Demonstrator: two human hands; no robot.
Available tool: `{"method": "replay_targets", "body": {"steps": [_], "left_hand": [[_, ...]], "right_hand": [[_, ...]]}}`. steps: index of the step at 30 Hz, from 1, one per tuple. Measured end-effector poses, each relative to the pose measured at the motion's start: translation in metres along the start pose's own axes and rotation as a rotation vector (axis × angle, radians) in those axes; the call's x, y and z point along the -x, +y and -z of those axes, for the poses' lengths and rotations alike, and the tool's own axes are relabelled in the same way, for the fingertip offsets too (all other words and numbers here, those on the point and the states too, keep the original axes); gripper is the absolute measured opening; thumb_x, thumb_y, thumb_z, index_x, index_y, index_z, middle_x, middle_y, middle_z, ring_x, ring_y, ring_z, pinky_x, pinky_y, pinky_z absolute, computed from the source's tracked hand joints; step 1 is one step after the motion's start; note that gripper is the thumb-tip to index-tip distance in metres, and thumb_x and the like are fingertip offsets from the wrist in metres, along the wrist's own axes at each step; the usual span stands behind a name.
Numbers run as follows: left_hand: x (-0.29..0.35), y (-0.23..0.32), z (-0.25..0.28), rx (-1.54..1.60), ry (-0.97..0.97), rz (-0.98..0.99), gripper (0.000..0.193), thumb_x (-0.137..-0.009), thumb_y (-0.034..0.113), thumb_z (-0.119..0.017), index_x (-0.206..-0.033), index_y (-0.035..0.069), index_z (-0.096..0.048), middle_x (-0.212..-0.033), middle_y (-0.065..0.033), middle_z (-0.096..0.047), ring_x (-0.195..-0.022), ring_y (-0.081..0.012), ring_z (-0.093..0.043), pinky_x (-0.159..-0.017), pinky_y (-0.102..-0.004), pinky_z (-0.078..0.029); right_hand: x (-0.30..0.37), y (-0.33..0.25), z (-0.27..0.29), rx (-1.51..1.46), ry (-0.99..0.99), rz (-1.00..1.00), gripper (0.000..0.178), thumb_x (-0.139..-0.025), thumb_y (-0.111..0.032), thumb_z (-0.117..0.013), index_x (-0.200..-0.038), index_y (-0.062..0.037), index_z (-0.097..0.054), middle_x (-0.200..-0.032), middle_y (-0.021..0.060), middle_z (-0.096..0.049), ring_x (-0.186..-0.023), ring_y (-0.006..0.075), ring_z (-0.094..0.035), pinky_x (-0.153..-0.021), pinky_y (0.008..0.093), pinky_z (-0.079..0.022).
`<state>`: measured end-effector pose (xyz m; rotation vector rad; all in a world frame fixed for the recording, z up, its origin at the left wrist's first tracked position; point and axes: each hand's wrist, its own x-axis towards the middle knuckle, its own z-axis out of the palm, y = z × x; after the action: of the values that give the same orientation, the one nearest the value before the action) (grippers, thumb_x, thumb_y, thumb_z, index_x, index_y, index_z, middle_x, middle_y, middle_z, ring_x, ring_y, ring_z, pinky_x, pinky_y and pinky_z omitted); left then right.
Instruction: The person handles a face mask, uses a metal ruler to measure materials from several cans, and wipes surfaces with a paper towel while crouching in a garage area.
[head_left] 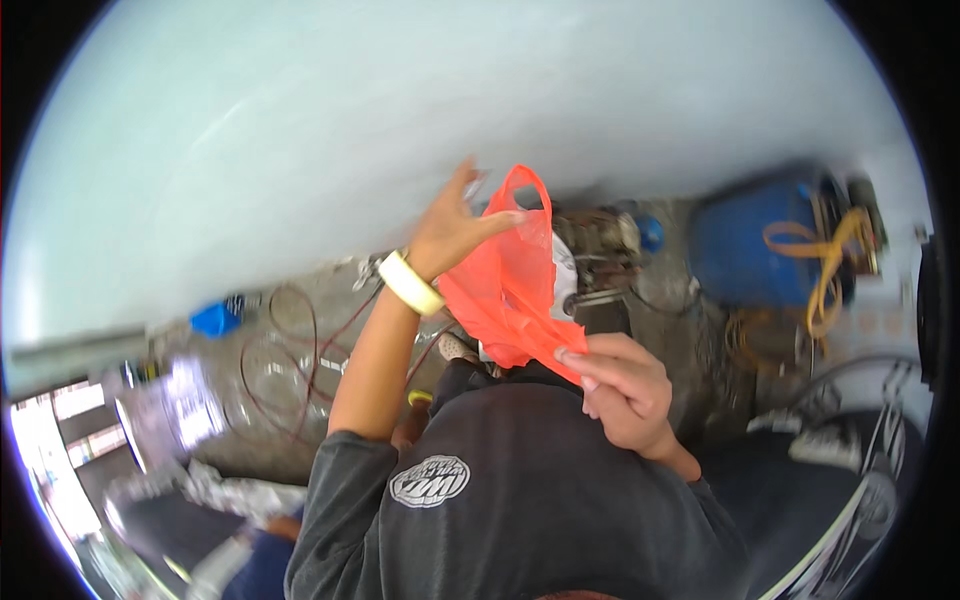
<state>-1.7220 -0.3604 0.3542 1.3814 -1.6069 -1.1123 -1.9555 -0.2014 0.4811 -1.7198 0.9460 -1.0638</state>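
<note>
A thin red-orange plastic bag (505, 285) with a loop handle hangs in front of my chest. My right hand (630, 390) pinches its gathered lower corner between thumb and fingers. At the bag's upper left is my left hand (455, 228), thumb and fingers spread apart. Its thumb lies across the bag just below the handle loop, and the other fingers point up, partly hidden and blurred. A yellow band (410, 284) circles my left wrist.
Beyond my hands rises a large pale surface (400, 100). A blue drum (745, 250) with yellow straps (830, 265) stands right, beside a metal machine (598, 250). Reddish hoses (315, 350) and a blue object (215, 318) lie on the floor. Another person's dark blue clothing (262, 570) shows lower left.
</note>
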Motion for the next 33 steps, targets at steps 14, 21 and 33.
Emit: {"method": "replay_targets", "body": {"steps": [14, 21, 33], "left_hand": [[0.226, 0.029, 0.114, 0.166, 0.622, 0.427, 0.024, -0.092, 0.026, -0.064, -0.088, 0.002, -0.067, -0.071, -0.0019, -0.064, -0.058, -0.0092, -0.050, -0.054, -0.0265, -0.037], [0.296, 0.018, 0.079, 0.574, 0.726, 0.376, 0.025, -0.101, 0.032, -0.056, -0.093, 0.008, -0.059, -0.080, -0.0020, -0.064, -0.053, -0.0047, -0.042, -0.047, -0.0227, -0.030], [0.359, 0.005, 0.124, 0.849, 0.825, 0.044, 0.055, -0.109, 0.038, -0.029, -0.126, -0.002, -0.063, -0.147, -0.0207, -0.051, -0.144, -0.0286, -0.038, -0.120, -0.0447, -0.024]], "right_hand": [[-0.029, 0.024, -0.019, -0.183, -0.315, -0.054, 0.041, -0.093, 0.005, -0.054, -0.133, 0.0034, -0.060, -0.135, 0.0177, -0.053, -0.077, 0.0115, -0.065, -0.063, 0.0236, -0.055], [-0.027, 0.033, -0.043, -0.221, -0.348, -0.059, 0.045, -0.090, 0.008, -0.051, -0.135, 0.0036, -0.059, -0.138, 0.0181, -0.053, -0.078, 0.0109, -0.065, -0.063, 0.0228, -0.055], [-0.008, 0.055, -0.212, -0.635, -0.655, -0.455, 0.038, -0.094, -0.008, -0.061, -0.131, 0.0002, -0.060, -0.122, 0.0109, -0.062, -0.074, 0.0088, -0.058, -0.068, 0.0272, -0.049]]}}
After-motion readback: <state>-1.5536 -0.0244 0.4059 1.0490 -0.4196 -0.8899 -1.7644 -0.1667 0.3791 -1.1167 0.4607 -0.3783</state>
